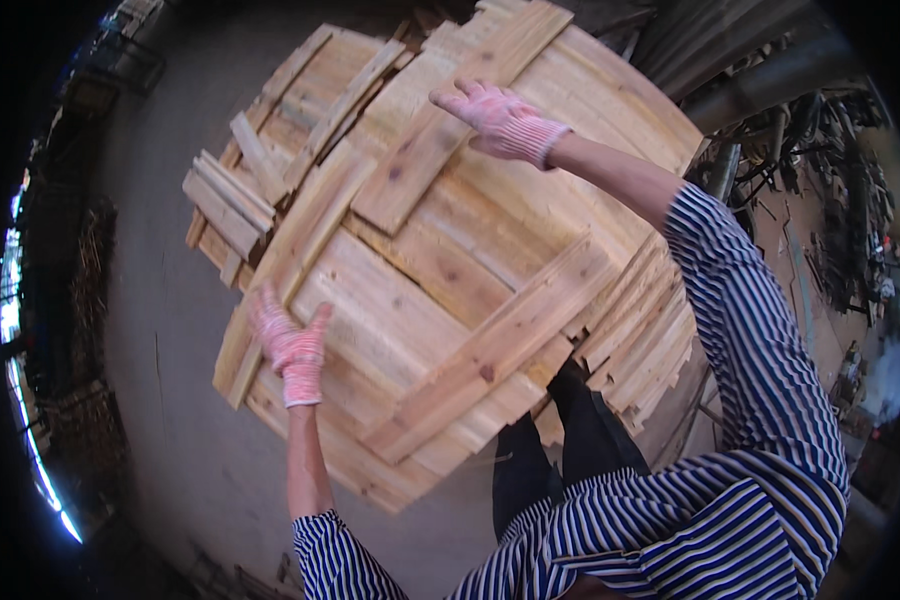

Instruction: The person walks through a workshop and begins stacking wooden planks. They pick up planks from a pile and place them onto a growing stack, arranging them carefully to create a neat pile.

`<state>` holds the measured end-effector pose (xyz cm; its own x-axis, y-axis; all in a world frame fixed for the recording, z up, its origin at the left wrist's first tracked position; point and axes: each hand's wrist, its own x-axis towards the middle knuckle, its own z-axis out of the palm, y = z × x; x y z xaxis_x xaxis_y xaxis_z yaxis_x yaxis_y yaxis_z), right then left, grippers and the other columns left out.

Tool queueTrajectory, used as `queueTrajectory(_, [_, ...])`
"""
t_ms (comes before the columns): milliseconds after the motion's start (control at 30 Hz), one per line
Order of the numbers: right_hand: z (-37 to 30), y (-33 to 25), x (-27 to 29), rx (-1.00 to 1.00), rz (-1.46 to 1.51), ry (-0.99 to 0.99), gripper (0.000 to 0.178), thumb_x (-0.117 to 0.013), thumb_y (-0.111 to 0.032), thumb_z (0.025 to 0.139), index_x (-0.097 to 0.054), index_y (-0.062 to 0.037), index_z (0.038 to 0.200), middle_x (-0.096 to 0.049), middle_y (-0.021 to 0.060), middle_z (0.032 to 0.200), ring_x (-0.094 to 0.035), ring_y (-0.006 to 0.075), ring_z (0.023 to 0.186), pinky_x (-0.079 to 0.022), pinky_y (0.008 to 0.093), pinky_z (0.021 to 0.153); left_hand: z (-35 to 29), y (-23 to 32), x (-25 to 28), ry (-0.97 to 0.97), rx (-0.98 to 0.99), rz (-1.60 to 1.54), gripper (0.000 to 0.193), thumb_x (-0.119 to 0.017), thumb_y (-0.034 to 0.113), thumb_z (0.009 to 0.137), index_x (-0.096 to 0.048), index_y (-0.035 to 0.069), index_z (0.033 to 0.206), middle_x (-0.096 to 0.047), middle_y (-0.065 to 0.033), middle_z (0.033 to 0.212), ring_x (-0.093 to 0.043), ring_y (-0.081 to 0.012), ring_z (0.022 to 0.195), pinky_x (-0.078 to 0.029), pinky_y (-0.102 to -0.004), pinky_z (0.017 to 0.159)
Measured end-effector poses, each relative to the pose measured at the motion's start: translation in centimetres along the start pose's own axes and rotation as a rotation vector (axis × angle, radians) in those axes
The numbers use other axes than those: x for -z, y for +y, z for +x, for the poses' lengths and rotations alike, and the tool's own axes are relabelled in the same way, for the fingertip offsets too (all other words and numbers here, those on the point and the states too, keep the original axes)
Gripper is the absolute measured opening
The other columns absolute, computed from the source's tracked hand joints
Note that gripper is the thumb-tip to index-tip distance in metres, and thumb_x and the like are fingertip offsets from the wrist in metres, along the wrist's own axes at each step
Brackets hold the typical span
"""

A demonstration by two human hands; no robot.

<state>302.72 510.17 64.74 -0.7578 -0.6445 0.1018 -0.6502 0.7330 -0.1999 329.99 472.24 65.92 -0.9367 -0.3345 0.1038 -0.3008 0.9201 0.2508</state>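
Observation:
Both my hands wear pink-and-white knitted gloves. My left hand (pixel 292 345) is open, thumb and fingers spread, at the long batten (pixel 300 235) along the left side of a wooden panel (pixel 390 300); I cannot tell whether it presses on it. My right hand (pixel 500 122) reaches across the far part, fingers stretched out over a loose-looking plank (pixel 410 170) that lies slantwise on the boards. It looks open, with nothing gripped in it; contact with the plank is unclear. Another batten (pixel 495 350) crosses the panel's near side.
Beyond the panel's left edge stands a pile of short boards (pixel 270 130). Stacked thin boards (pixel 640 340) lie right of my legs. Grey floor (pixel 170 300) stretches to the left. Large pipes (pixel 770 80) and heaped scrap (pixel 840 180) are at the right.

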Motion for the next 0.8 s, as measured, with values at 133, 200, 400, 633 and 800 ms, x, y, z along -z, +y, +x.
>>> queueTrajectory(133, [-14.7,-8.5,5.3,0.396,0.151,-0.372,0.082,-0.077,-0.047,0.081,-0.043,-0.0217,0.152,-0.054,0.0215,0.134,-0.058,0.041,0.12,-0.047,0.0551,0.099,-11.6,11.7,3.1,-0.587,-0.282,-0.389,0.109,-0.088,0.049,0.071,-0.037,-0.001,0.154,-0.046,-0.0262,0.151,-0.039,-0.0413,0.144,-0.023,-0.0518,0.124])
queueTrajectory(200, [-18.7,-11.3,5.5,0.437,0.18,-0.541,0.079,-0.08,-0.045,0.076,-0.05,-0.0233,0.146,-0.054,0.0208,0.137,-0.057,0.0392,0.124,-0.044,0.0565,0.105,-16.9,14.5,2.6,-0.703,-0.214,-0.06,0.106,-0.086,0.045,0.074,-0.034,0.003,0.156,-0.044,-0.0225,0.153,-0.037,-0.0378,0.145,-0.018,-0.0551,0.125])
queueTrajectory(400, [-21.1,-12.3,3.4,0.442,0.255,-0.4,0.072,-0.085,-0.029,0.066,-0.061,-0.0314,0.134,-0.058,0.0173,0.136,-0.054,0.0397,0.127,-0.037,0.0597,0.113,-20.6,13.3,0.7,-0.561,-0.129,0.035,0.107,-0.084,0.041,0.071,-0.031,0.011,0.159,-0.042,-0.0172,0.155,-0.033,-0.0362,0.147,-0.014,-0.0576,0.126])
queueTrajectory(633, [-20.6,-21.9,2.6,0.571,0.394,-0.217,0.052,-0.073,-0.022,0.075,-0.066,-0.0259,0.127,-0.06,0.0193,0.131,-0.057,0.038,0.123,-0.035,0.0588,0.115,-26.7,6.0,5.5,-0.518,0.064,0.067,0.109,-0.084,0.035,0.07,-0.029,0.008,0.16,-0.04,-0.0186,0.155,-0.033,-0.0382,0.147,-0.013,-0.0579,0.126])
queueTrajectory(800, [-22.9,-22.9,-1.7,0.445,0.419,-0.091,0.034,-0.065,-0.022,0.081,-0.068,-0.0173,0.115,-0.059,0.0194,0.132,-0.057,0.0382,0.123,-0.036,0.0584,0.113,-27.2,3.0,2.2,-0.548,0.009,0.054,0.109,-0.087,0.033,0.069,-0.031,0.006,0.159,-0.039,-0.0228,0.155,-0.033,-0.0436,0.146,-0.019,-0.058,0.124])
